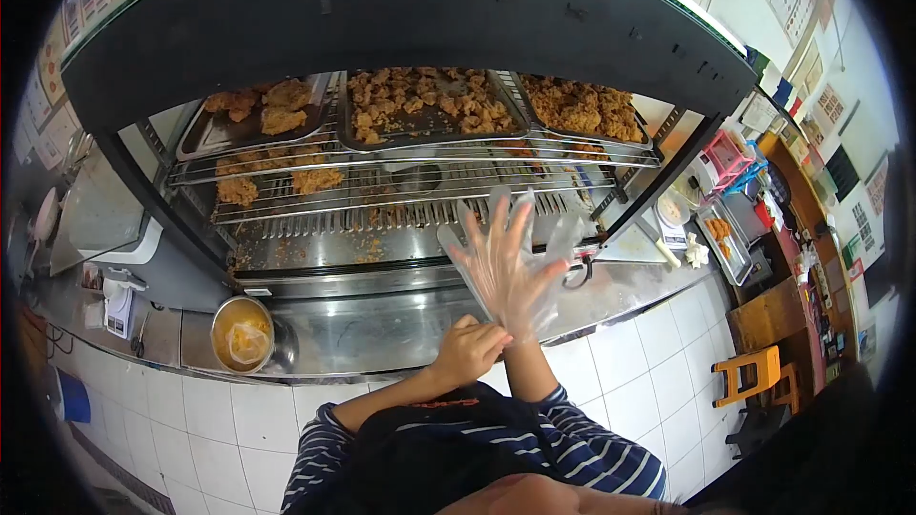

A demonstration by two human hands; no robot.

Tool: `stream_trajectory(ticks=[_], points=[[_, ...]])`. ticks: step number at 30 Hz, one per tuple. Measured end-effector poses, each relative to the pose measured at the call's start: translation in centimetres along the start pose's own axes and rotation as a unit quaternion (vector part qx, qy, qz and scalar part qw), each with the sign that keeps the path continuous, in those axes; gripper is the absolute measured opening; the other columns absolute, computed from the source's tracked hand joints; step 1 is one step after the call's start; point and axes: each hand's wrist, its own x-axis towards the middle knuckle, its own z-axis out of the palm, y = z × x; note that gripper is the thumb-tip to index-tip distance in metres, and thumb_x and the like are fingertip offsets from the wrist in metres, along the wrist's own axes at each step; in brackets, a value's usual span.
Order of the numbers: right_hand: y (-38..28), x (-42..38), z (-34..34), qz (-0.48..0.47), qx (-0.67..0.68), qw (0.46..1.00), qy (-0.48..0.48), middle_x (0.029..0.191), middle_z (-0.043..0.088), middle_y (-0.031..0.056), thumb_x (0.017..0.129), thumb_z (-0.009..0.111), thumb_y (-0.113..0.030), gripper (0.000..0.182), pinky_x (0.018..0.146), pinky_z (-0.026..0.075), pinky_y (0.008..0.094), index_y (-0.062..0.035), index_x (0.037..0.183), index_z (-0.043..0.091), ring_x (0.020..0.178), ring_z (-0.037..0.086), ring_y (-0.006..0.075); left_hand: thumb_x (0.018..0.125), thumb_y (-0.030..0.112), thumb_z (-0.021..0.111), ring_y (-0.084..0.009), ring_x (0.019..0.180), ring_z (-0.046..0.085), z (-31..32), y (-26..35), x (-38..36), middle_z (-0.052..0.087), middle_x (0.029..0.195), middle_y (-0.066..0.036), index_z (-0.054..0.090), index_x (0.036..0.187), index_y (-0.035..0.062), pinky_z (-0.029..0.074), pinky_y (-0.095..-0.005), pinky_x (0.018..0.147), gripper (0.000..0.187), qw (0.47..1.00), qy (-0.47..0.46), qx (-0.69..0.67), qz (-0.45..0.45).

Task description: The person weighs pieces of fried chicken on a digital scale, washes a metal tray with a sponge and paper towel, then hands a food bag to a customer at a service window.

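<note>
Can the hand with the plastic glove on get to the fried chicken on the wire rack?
Probably yes. The right hand in its clear plastic glove is raised just in front of the wire rack, the case front looks open, and nothing stands between them. The left hand only tugs the cuff.

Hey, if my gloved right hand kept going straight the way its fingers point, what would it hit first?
Probably the wire rack in the warmer, just above the fingertips of the right hand. Depth is unclear, so it might first meet the steel ledge in front of the rack.
</note>
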Motion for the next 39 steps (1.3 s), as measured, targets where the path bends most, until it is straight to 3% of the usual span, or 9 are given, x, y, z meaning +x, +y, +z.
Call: stream_trajectory(ticks=[2, 3, 8, 13, 15, 18, 34, 37, 39], points=[[-0.3, 2.0, 2.3, 0.038, -0.133, 0.987, -0.083, 0.136, 0.015, 0.0061, 0.065, 0.024, -0.076, 0.087, 0.093, 0.025, 0.0508, -0.0239, 0.133, 0.009, 0.118, 0.029, 0.0294, 0.070, 0.011, 0.059, -0.0196, 0.049, 0.048, -1.1, -0.1, -0.5, 0.050, 0.056, -0.005, 0.052, 0.065, 0.0057, 0.034, -0.0295, 0.054, 0.011, 1.000, 0.005, -0.013, -0.014], [-0.2, 3.9, 2.9, 0.108, -0.146, 0.983, 0.003, 0.123, 0.038, 0.0144, 0.077, 0.037, -0.059, 0.077, 0.083, 0.040, 0.0398, -0.0075, 0.130, 0.017, 0.100, 0.049, 0.0246, 0.070, 0.011, 0.059, -0.0195, 0.049, 0.048, -1.9, 0.0, -0.6, 0.050, 0.056, -0.005, 0.052, 0.066, 0.0054, 0.034, -0.0295, 0.054, 0.010, 1.000, -0.001, -0.019, 0.003], [-2.0, 8.6, 6.8, 0.150, -0.249, 0.954, 0.071, 0.093, 0.057, 0.0167, 0.080, 0.053, -0.032, 0.051, 0.057, 0.051, 0.0270, 0.0053, 0.110, 0.037, 0.053, 0.058, 0.0182, 0.074, 0.014, 0.056, -0.0202, 0.055, 0.050, -5.7, 0.1, -3.6, 0.052, 0.061, -0.004, 0.054, 0.068, 0.0055, 0.035, -0.0302, 0.058, 0.011, 0.996, -0.014, -0.031, -0.080], [-2.5, 11.3, 5.8, 0.305, -0.052, 0.951, 0.001, 0.100, 0.052, 0.0156, 0.084, 0.045, -0.034, 0.041, 0.062, 0.051, 0.0255, 0.0012, 0.105, 0.039, 0.074, 0.057, 0.0163, 0.075, 0.012, 0.053, -0.0200, 0.054, 0.049, -10.0, -2.0, -10.6, 0.050, 0.060, -0.006, 0.053, 0.068, 0.0041, 0.036, -0.0304, 0.058, 0.011, 0.976, 0.042, -0.016, -0.215], [-1.8, 11.8, 6.1, 0.279, -0.137, 0.948, 0.074, 0.083, 0.056, 0.0110, 0.084, 0.045, -0.035, 0.034, 0.053, 0.051, 0.0222, -0.0018, 0.085, 0.047, 0.063, 0.057, 0.0126, 0.075, 0.010, 0.052, -0.0201, 0.052, 0.048, -10.9, -2.6, -13.0, 0.049, 0.058, -0.007, 0.053, 0.067, 0.0030, 0.036, -0.0301, 0.057, 0.011, 0.952, 0.113, -0.049, -0.281], [-1.8, 9.4, 9.4, 0.208, -0.299, 0.918, 0.158, 0.081, 0.056, 0.0111, 0.084, 0.046, -0.035, 0.034, 0.055, 0.052, 0.0230, -0.0011, 0.086, 0.046, 0.064, 0.058, 0.0138, 0.076, 0.009, 0.051, -0.0208, 0.052, 0.048, -12.4, -1.7, -14.8, 0.049, 0.058, -0.008, 0.052, 0.066, 0.0018, 0.036, -0.0298, 0.055, 0.013, 0.928, 0.135, -0.085, -0.337], [-6.3, -1.0, 9.0, -0.003, -0.305, 0.908, 0.287, 0.093, 0.054, 0.0105, 0.080, 0.042, -0.020, 0.026, 0.065, 0.046, 0.0265, -0.0009, 0.097, 0.046, 0.074, 0.055, 0.0178, 0.078, 0.012, 0.049, -0.0180, 0.050, 0.047, -13.2, -5.0, -12.1, 0.048, 0.058, -0.009, 0.052, 0.064, 0.0011, 0.036, -0.0282, 0.052, 0.018, 0.955, 0.061, -0.090, -0.276], [-9.1, -4.9, 7.4, 0.004, -0.298, 0.887, 0.353, 0.089, 0.051, 0.0102, 0.077, 0.043, -0.015, 0.025, 0.075, 0.045, 0.0308, 0.0004, 0.096, 0.045, 0.080, 0.053, 0.0197, 0.081, 0.015, 0.049, -0.0150, 0.051, 0.045, -11.6, -4.5, -10.3, 0.049, 0.060, -0.006, 0.053, 0.071, 0.0014, 0.036, -0.0256, 0.052, 0.017, 0.950, 0.092, -0.148, -0.261], [-10.8, -7.0, 8.6, 0.042, -0.284, 0.881, 0.377, 0.091, 0.050, 0.0112, 0.076, 0.044, -0.016, 0.029, 0.077, 0.044, 0.0317, 0.0007, 0.100, 0.043, 0.082, 0.053, 0.0209, 0.084, 0.023, 0.047, -0.0130, 0.056, 0.046, -10.5, -3.3, -8.1, 0.053, 0.073, -0.008, 0.051, 0.091, 0.0007, 0.037, -0.0231, 0.054, 0.024, 0.873, 0.101, -0.344, -0.330]])
